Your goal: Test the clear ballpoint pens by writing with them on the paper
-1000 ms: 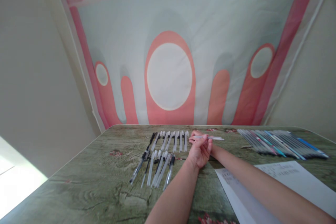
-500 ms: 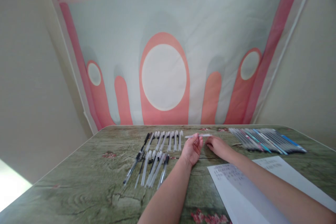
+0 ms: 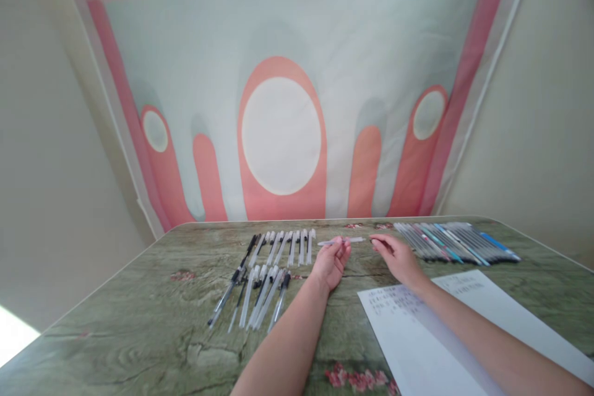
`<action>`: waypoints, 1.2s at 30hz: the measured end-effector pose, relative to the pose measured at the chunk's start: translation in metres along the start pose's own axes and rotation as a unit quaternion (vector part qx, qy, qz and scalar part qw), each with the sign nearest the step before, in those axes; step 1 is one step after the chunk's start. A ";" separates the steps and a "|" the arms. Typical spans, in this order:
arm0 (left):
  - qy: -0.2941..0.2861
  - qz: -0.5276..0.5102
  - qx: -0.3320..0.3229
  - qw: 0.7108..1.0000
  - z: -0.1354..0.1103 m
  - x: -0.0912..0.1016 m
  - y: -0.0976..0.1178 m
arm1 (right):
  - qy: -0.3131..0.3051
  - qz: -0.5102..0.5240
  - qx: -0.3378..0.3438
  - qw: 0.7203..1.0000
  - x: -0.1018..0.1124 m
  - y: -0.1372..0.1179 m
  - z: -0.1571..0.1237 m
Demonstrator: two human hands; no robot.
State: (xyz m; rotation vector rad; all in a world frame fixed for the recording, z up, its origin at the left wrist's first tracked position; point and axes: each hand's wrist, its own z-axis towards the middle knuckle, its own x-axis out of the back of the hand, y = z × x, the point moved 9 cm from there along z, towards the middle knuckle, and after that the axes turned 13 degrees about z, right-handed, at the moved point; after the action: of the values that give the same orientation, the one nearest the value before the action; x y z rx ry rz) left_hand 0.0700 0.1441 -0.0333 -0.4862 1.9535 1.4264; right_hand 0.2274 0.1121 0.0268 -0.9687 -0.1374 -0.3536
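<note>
My left hand [image 3: 330, 265] is closed, its fingers pinching a whitish translucent pen barrel [image 3: 355, 239] that lies crosswise above the table. To the right of the barrel's end, my right hand [image 3: 394, 258] has thumb and fingers pressed together. A tiny dark piece seems to show at those fingertips, too small to name. A small gap separates the right fingertips from the barrel. Left of my left hand lie clear-barrelled pens with white caps [image 3: 292, 249] in a back row, and more capped pens [image 3: 264, 298] in a front row.
A row of grey, teal and blue pens or refills [image 3: 457, 242] lies at the back right. White sheets with writing [image 3: 408, 334] lie under my right forearm. The wood-patterned table [image 3: 153, 322] meets a pink and pale-green wall hanging [image 3: 283, 210] at the back.
My right hand has drawn back to the right, away from the barrel's end, and its fingertips now show. My left hand still holds the barrel. The whole view has shifted slightly.
</note>
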 end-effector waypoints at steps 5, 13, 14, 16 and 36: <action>-0.005 0.009 -0.005 1.000 0.001 0.000 0.000 | 0.028 0.042 0.020 0.999 0.000 -0.015 -0.005; -0.012 0.020 -0.005 1.000 0.001 -0.002 -0.002 | 0.027 0.014 0.063 0.998 -0.004 -0.032 -0.008; -0.015 0.022 -0.005 1.000 0.001 -0.002 -0.002 | 0.026 0.011 0.066 0.997 -0.004 -0.032 -0.008; -0.019 0.026 -0.007 0.999 0.001 -0.003 -0.002 | 0.025 0.003 0.075 0.997 -0.004 -0.032 -0.008; -0.035 0.060 -0.027 0.997 0.000 -0.006 -0.001 | 0.020 0.042 0.023 0.999 -0.007 -0.021 -0.009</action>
State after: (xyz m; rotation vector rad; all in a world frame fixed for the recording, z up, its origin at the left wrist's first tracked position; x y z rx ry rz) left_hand 0.0746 0.1430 -0.0293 -0.3430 1.9189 1.5538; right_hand 0.2136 0.0958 0.0360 -0.9181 -0.0683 -0.2918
